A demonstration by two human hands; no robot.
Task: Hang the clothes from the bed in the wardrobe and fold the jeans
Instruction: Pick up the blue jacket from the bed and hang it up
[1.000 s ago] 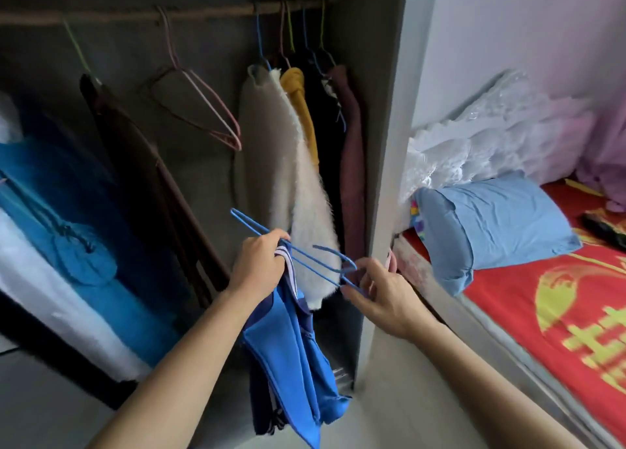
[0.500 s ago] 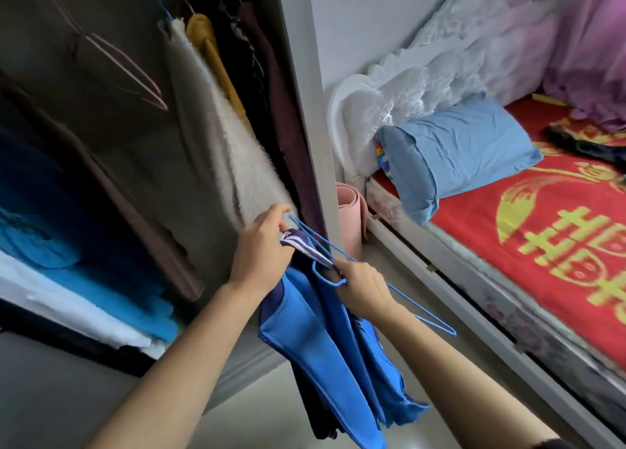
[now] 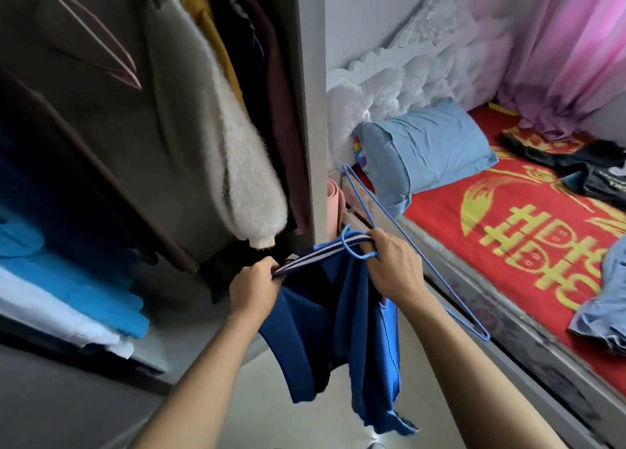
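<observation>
- Left hand (image 3: 254,286): fingers curled, pinching one end of the striped trim (image 3: 325,254) of the blue garment (image 3: 321,330), just in front of the wardrobe side panel (image 3: 310,110).
- Right hand (image 3: 393,265): fingers clamped on the trim's other end together with the neck of the blue wire hanger (image 3: 359,198); the trim is taut between the hands.
- Garment body hangs free below the hands; not yet on the hanger.
- Step, by judgement: loading the hanger. The next move calls for feeding a hanger arm into the neck opening, then hooking it inside the wardrobe, left of the panel.
- Right of the panel, on the bed (image 3: 440,218): pale denim, likely the jeans (image 3: 606,299), and a dark garment (image 3: 576,164).
- Writing: large yellow double-happiness character (image 3: 528,245) on the red cover; white print on the dark garment is unreadable.
</observation>
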